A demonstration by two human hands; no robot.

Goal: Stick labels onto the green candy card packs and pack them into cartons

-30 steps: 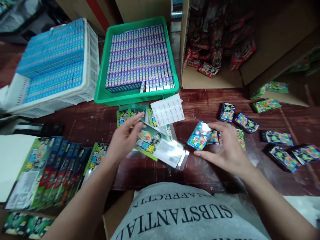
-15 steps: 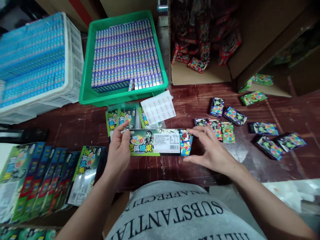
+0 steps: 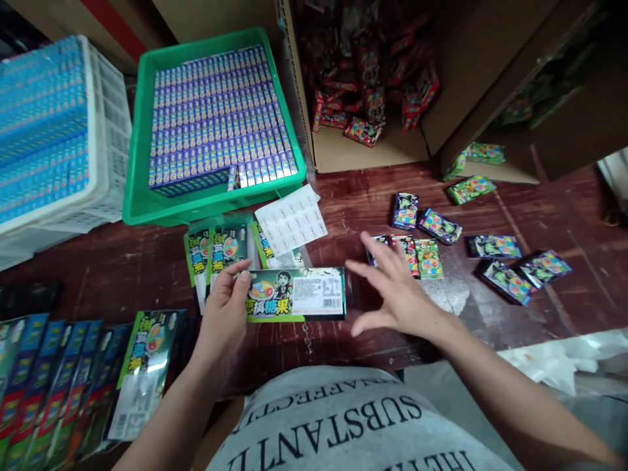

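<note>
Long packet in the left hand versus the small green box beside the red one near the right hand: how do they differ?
The long packet is much longer than the green box. The left hand holds the long packet, while the green box lies on the brown surface. The long packet shows a white barcode label; the green box shows none on its visible face. Both carry green, multicoloured printing.

Centre: packet (image 3: 269, 299), smooth printed surface, with matt, paper-like label (image 3: 314, 291). Upper left: tub (image 3: 196, 208), smooth plastic; crate (image 3: 110, 124), perforated plastic. Upper right: carton (image 3: 363, 157), matt corrugated cardboard. Mid-right: table (image 3: 520, 212), glossy, wood-like. Bottom: shirt (image 3: 333, 392), matt cloth.
</note>
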